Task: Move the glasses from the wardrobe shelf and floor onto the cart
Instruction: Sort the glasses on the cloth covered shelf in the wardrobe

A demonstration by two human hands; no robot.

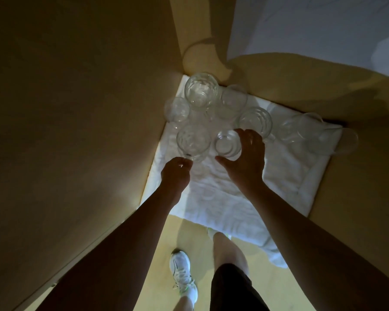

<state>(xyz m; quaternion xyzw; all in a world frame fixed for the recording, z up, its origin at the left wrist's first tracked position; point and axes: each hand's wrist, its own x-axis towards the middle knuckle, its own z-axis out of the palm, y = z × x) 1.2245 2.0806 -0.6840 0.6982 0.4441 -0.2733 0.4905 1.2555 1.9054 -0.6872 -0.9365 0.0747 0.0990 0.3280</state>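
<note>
Several clear glasses (201,93) stood close together on a white towel (222,194) spread over the floor (245,277) in the corner of the wardrobe; I counted about 6 upright in the main cluster, some touching, and a few more lay or leaned at the towel's far right (312,138), too faint to number. The cart was not in view.

The right hand (245,158) was spread, thumb on the near side and fingers on the far side of a small tumbler (227,143), reaching around it but not plainly clamped. The left hand (175,173) had its fingers curled at the base of a larger cut glass (193,140); whether it truly gripped could not be told in the dim light.

These would be stiff, smooth, slippery and brittle, light enough for 1 hand each. The best hold would seem to be around the wall below the rim, lifting straight up so neighbours are not knocked. The soft towel would cushion a slip, yet could let a glass tip.

Every glass looked empty, and none was stacked inside another as far as could be seen.
</note>
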